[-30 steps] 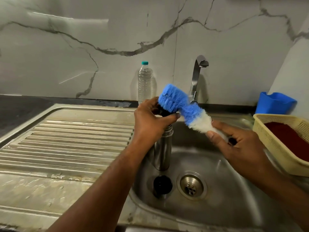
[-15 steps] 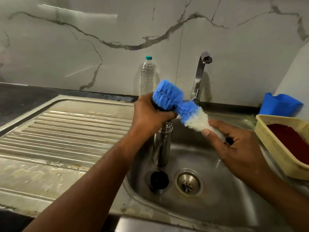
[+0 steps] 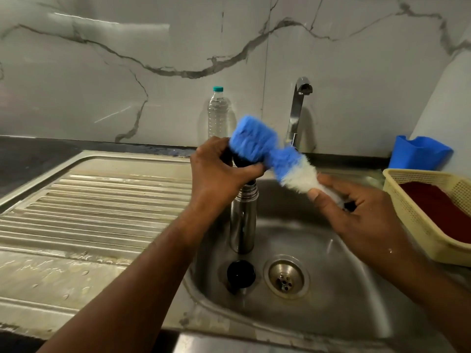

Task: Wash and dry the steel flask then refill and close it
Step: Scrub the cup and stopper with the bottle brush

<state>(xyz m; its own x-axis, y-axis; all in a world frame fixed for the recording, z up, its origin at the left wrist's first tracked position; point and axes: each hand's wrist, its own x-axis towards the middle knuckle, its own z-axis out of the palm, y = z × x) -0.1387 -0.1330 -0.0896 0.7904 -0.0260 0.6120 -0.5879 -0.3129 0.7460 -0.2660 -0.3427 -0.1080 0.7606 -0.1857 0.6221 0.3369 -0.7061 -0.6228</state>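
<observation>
The left hand [image 3: 219, 171] is curling its fingers and thumb around a small black piece [image 3: 240, 161] held just above the open neck of the steel flask [image 3: 243, 215]; what that piece is cannot be told, since the hand and the brush are covering most of it. The right hand [image 3: 356, 212] is pinching the bottle brush [image 3: 275, 156] near its handle end, thumb pressing on the white bristles and fingers wrapping the dark handle tip behind. The brush is lying tilted, its blue bristle head up and to the left, touching the black piece, its white part down and to the right. The flask is standing upright in the sink [image 3: 331, 289], its threaded neck just under the left hand, its base resting on the basin floor. A black cap [image 3: 240, 275] is lying on the basin floor just in front of the flask, beside the drain [image 3: 286, 278]. The ribbed draining board [image 3: 89, 212] is stretching to the left, showing water drops near its front. Behind the sink a tap [image 3: 297, 110] is rising, and a clear plastic bottle [image 3: 218, 113] with a teal lid is standing by the marble wall. To the right a yellow basket [image 3: 407, 212] is holding something dark red, with a blue container [image 3: 420, 154] behind it.
</observation>
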